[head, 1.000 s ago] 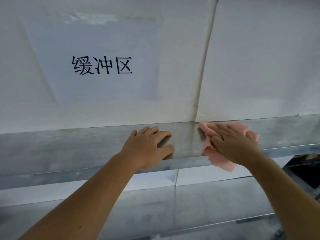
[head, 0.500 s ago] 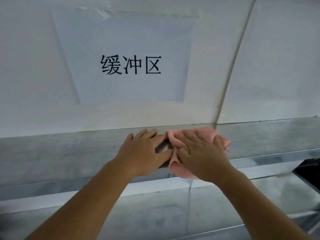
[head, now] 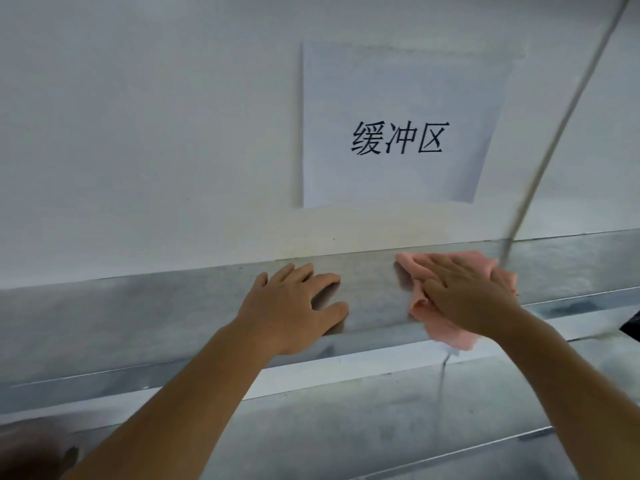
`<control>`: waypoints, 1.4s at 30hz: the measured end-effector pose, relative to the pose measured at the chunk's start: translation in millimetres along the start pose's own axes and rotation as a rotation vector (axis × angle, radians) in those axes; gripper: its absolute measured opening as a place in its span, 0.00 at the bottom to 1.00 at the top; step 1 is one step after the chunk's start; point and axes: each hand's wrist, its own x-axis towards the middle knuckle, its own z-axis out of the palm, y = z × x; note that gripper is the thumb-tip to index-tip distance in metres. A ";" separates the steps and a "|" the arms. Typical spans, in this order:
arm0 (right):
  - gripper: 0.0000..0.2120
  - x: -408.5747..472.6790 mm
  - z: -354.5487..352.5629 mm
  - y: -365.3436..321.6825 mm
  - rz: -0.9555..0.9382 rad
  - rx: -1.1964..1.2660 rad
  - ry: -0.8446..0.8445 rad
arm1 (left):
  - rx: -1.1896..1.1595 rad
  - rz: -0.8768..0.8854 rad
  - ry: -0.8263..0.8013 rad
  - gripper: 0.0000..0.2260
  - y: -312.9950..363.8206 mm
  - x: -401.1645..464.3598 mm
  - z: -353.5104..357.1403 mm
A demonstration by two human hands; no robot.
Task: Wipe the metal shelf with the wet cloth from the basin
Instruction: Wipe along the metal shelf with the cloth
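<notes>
Pink cloth (head: 436,317) lies crumpled on the metal shelf (head: 138,317), pressed flat under the right hand (head: 464,296), whose fingers lie spread on it. The left hand (head: 291,306) rests palm down on the bare shelf just beside, fingers spread, holding nothing. A paper sign (head: 398,133) hangs on the wall above.

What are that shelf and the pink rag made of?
The shelf looks like sheet metal, dull grey with a brushed, faintly reflective finish. The pink cloth under the right hand seems a soft woven or microfibre fabric: it bunches into limp folds.
</notes>
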 end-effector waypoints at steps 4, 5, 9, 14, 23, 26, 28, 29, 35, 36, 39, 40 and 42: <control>0.34 5.4 -10.0 -83.9 -0.195 -0.046 -0.011 | 0.001 0.000 -0.013 0.34 -22.4 -12.1 -5.1; 0.33 3.7 -10.1 -91.0 -0.233 -0.033 0.020 | 0.008 0.000 -0.015 0.35 -23.6 -14.0 -5.5; 0.35 5.4 -5.4 -53.7 -0.047 0.073 -0.013 | -0.001 -0.035 -0.010 0.29 -34.4 -26.6 -10.2; 0.39 18.0 -7.4 -127.8 -0.101 0.212 0.071 | 0.040 -0.056 -0.001 0.33 -49.5 -36.5 -14.6; 0.38 24.9 -5.8 -165.6 -0.109 0.195 0.051 | 0.039 -0.104 0.026 0.31 -97.3 -65.3 -26.1; 0.39 17.4 -20.5 -167.0 -0.163 0.145 0.036 | 0.039 -0.097 0.010 0.30 -114.1 -75.4 -32.1; 0.42 15.4 -23.4 -155.2 -0.064 0.087 -0.013 | 0.020 -0.096 0.017 0.28 -134.3 -85.8 -38.0; 0.45 15.2 -25.9 -166.8 -0.017 0.096 -0.032 | 0.014 -0.092 0.022 0.28 -145.5 -91.2 -40.3; 0.42 20.4 -40.6 -273.4 -0.116 0.232 0.060 | 0.036 -0.015 -0.006 0.30 -196.3 -112.2 -51.9; 0.45 18.6 -43.2 -268.3 -0.097 0.173 0.024 | 0.025 -0.014 -0.003 0.30 -207.2 -117.4 -55.0; 0.50 19.6 -51.1 -299.0 -0.012 0.066 -0.030 | 0.007 -0.008 0.014 0.29 -247.0 -135.6 -63.9; 0.52 19.7 -55.4 -321.6 -0.056 0.043 -0.029 | 0.011 -0.004 0.018 0.30 -254.0 -137.5 -65.0; 0.53 23.2 -51.7 -363.5 -0.145 0.012 -0.012 | 0.028 0.007 0.023 0.32 -269.7 -144.9 -66.8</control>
